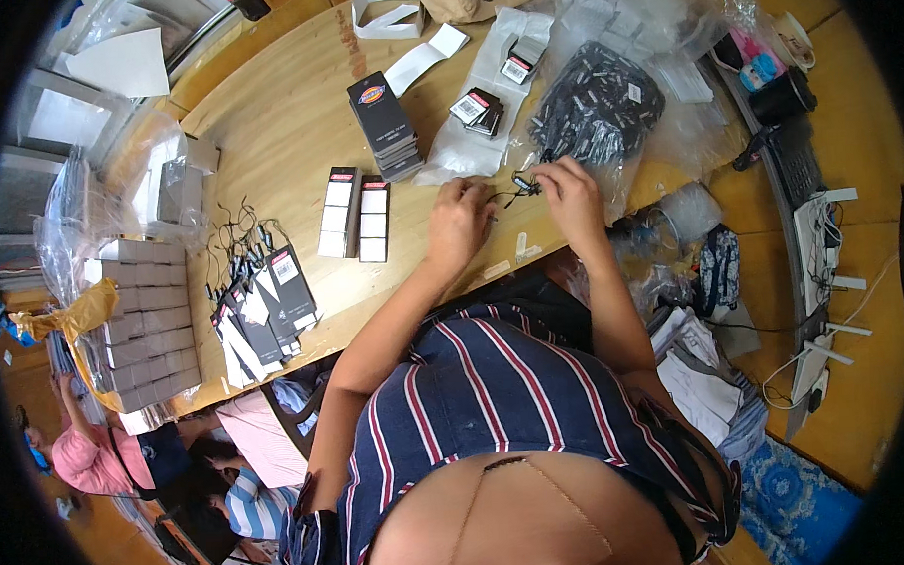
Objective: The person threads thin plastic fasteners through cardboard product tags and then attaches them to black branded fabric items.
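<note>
A thin black hang-tag string with a small dark plastic piece runs between my two hands over the table's near edge. My right hand pinches it at the right, thumb and fingertips together. My left hand is curled, its fingertips at the string's other end. Just left of it lie two narrow stacks of black cards with white label boxes, a thicker one and a thinner one. Behind these rises a tall stack of black hang tags. A clear bag of black strings lies beyond my right hand.
Black tags with strings lie fanned at the table's left edge, beside stacked pale boxes. Small tag stacks sit on a plastic sheet. Folded clothes are at the right. Other people are at the lower left.
</note>
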